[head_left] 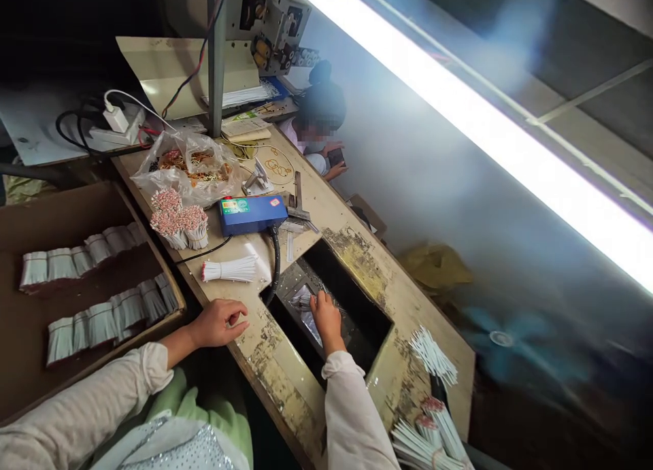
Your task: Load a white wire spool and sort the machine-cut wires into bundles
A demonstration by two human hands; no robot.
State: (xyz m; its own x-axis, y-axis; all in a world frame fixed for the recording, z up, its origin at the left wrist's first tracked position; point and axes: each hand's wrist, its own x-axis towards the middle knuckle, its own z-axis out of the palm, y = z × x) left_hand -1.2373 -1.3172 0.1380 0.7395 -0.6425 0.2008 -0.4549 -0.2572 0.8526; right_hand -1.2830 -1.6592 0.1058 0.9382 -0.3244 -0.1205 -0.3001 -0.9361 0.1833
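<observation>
My right hand [326, 318] reaches into a dark rectangular recess [363, 326] in the bench. Its fingers are closed on a small bundle of thin wires [302, 298], partly hidden by the hand. The bundle is over a shiny silvery surface [311, 326] inside the recess. My left hand [219, 322] rests at the near bench edge, empty, its fingers loosely bent and the thumb apart. Just beyond it lies a bundle of white wires [229, 269] with red ends. Several upright wire bundles [178, 222] with coppery tips stand farther back.
Beside the recess sits a blue control box [254, 213] with a black cable. A cardboard box [96, 290] at left holds rows of wire bundles. More wires [433, 354] lie at the right end. A fan [503, 339] and a seated person [319, 109] are beyond the bench [286, 381].
</observation>
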